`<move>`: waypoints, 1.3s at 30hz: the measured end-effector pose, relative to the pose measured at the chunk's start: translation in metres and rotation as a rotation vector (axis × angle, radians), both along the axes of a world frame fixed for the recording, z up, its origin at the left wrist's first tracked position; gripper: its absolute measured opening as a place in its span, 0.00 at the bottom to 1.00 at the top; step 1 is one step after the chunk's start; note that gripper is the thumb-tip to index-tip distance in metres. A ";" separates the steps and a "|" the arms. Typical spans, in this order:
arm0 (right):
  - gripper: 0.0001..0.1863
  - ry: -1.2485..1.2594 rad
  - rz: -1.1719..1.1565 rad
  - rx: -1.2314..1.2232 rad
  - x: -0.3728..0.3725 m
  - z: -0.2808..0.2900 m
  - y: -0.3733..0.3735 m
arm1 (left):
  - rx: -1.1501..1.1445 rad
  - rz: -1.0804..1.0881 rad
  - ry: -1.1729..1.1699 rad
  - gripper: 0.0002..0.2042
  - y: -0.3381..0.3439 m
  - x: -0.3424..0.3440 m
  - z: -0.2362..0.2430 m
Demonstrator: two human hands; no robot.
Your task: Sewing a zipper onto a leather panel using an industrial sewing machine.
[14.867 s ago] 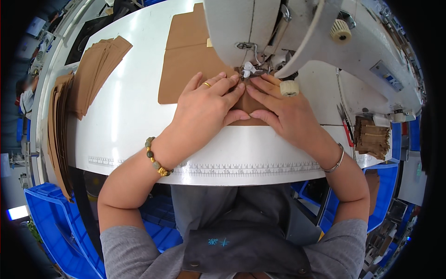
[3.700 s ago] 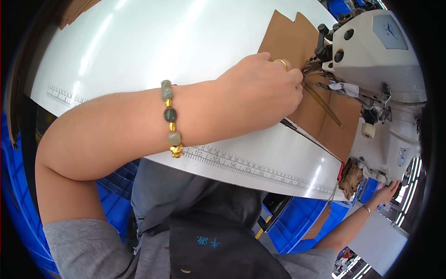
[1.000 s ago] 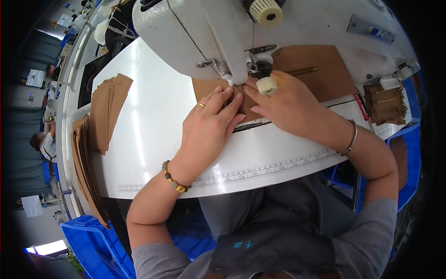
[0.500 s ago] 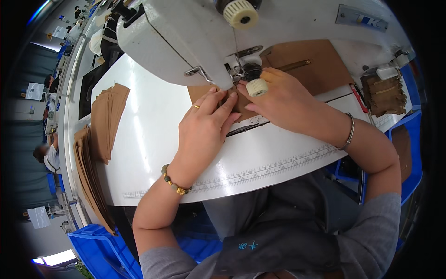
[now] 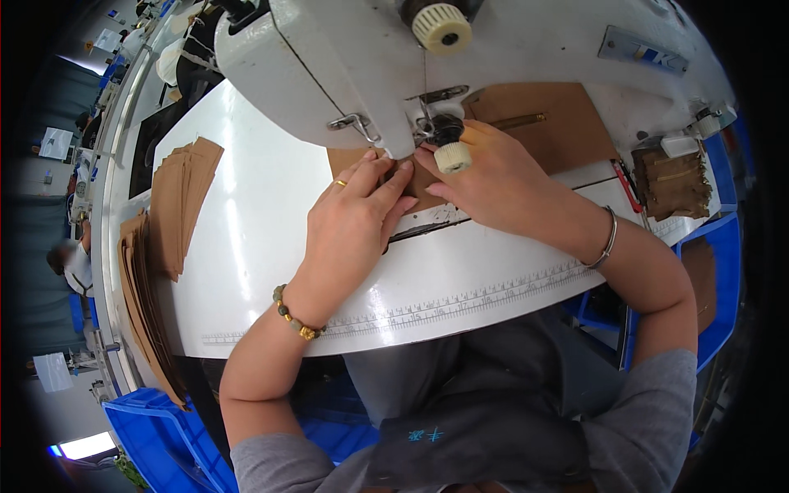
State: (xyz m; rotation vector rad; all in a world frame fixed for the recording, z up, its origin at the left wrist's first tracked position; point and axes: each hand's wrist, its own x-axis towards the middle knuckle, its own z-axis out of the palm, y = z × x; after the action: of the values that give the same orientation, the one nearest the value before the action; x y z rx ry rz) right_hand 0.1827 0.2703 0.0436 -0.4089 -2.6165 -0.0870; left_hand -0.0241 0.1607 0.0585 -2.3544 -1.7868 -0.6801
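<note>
A brown fabric panel [image 5: 567,135] with a short zipper [image 5: 522,122] set in it lies under the head of a white sewing machine [image 5: 316,70]. More brown fabric [image 5: 341,160] shows left of the needle area; whether it is the same piece is hidden by my hands. My left hand [image 5: 355,209] has its bent fingers closed on the fabric just before the presser foot. Beside the foot, my right hand [image 5: 497,168] grips the fabric with thumb and index finger close together. A cream knob [image 5: 452,157] partly covers its fingertips.
Stacks of brown fabric pieces [image 5: 182,205] lie at the left table edge. A red-handled tool [image 5: 626,186] and a dark, frayed-edged bundle [image 5: 674,182] rest at the right. Blue bins [image 5: 717,320] stand beside the table. A printed ruler [image 5: 460,306] runs along its front.
The whole view has shifted slightly. Both hands stay at the needle area, and the panel on the right looks to have moved only a little.
</note>
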 end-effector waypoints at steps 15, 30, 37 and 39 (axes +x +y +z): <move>0.16 0.008 0.007 -0.038 -0.001 0.003 0.000 | 0.069 0.002 0.069 0.13 0.002 -0.003 -0.001; 0.19 -0.367 0.027 -0.199 0.019 0.043 -0.040 | -0.037 -0.010 0.029 0.19 -0.017 -0.006 0.002; 0.31 -0.111 -0.012 -0.109 0.008 0.019 -0.033 | -0.049 -0.036 0.002 0.22 -0.019 -0.010 -0.002; 0.33 -0.081 -0.006 -0.121 0.008 0.012 -0.033 | -0.053 -0.044 -0.045 0.22 -0.020 -0.010 -0.002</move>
State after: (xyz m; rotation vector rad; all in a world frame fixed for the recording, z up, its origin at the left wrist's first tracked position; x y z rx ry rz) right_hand 0.1910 0.2377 0.0560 -0.4640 -2.7089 0.0550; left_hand -0.0342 0.1407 0.0569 -2.4379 -1.7982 -0.7056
